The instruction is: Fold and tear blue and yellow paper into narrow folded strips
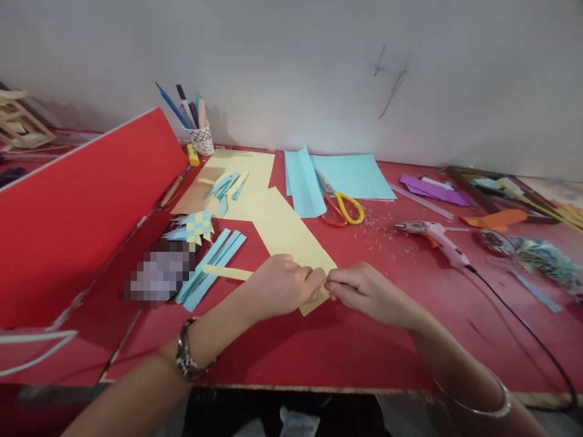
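Observation:
My left hand (291, 282) is closed, with a narrow yellow paper strip (226, 272) running out from it to the left. Fingertip to fingertip with it, my right hand (359, 288) is pinched closed; what lies between its fingers is hidden. Beneath both hands is a long pale yellow paper sheet (286, 224). Blue paper strips (214, 267) lie left of my left hand. Beyond them sits a small woven blue-and-yellow paper piece (199, 224), on a dark object partly blurred out.
Scissors (344, 206) rest against light blue sheets (350, 173). A corded glue gun (439, 240) lies at right, near purple paper (432, 189) and a dark-framed tray (544, 217). A red board (100, 212) leans at left. Behind it stands a pen cup (200, 139).

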A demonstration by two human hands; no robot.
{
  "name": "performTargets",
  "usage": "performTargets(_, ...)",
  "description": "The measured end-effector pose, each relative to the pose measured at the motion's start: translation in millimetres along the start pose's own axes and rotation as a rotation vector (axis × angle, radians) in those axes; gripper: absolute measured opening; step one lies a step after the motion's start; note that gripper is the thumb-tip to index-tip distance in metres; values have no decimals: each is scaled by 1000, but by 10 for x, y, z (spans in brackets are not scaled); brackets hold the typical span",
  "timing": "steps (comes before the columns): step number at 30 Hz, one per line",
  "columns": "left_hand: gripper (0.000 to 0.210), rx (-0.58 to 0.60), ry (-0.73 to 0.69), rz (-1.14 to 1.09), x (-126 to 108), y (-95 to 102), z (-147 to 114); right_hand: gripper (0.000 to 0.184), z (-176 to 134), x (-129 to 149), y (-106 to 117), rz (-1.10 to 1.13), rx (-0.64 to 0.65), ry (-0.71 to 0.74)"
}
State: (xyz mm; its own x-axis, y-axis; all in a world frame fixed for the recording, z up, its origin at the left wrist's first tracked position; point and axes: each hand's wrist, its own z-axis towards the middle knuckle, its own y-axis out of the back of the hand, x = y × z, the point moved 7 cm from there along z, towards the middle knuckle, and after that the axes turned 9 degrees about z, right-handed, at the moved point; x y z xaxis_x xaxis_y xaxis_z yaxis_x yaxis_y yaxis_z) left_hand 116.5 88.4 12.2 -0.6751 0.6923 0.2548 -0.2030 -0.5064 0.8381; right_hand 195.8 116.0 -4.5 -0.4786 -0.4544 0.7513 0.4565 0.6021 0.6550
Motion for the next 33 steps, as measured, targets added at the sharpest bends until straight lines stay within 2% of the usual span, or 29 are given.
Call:
performTargets(5,24,-1,-2,67,119,111,-72,31,-78,-35,163,174,54,-32)
performTargets(12,29,30,82,80,247,258,-363,35,-160,18,344,145,71,71)
performTargets(18,29,-1,153,186,367,384,-638,36,-283,15,499,112,51,86)
performTargets(24,29,134,264,250,457,325,-869,37,-363,-6,576,62,79,42)
performTargets(29,30,191,377,179,498,301,-968,40,-398,-51,555,57,141,-23)
performTargets(33,34,252,500,194,589,332,-1083,41,-465,-79,595,17,116,-68)
